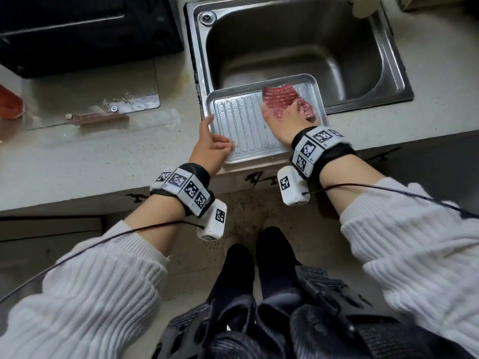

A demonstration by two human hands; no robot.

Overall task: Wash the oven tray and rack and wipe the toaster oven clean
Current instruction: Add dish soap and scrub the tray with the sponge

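While right hand (282, 117) presses red cloth (281, 98) onto tray (242, 130), left hand (212, 149) fingers loosely spread; no legible writing.

Speckled stone countertop (108, 161), steel sink (298, 45), tiled floor (248, 211)

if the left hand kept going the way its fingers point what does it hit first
Probably the oven tray: the left hand sits at its left rim, fingers aimed up and right across it. Beyond that lies the sink, though depth is hard to judge.

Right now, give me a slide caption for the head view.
Right hand scrubs the oven tray with a red cloth over the sink edge; left hand steadies it.
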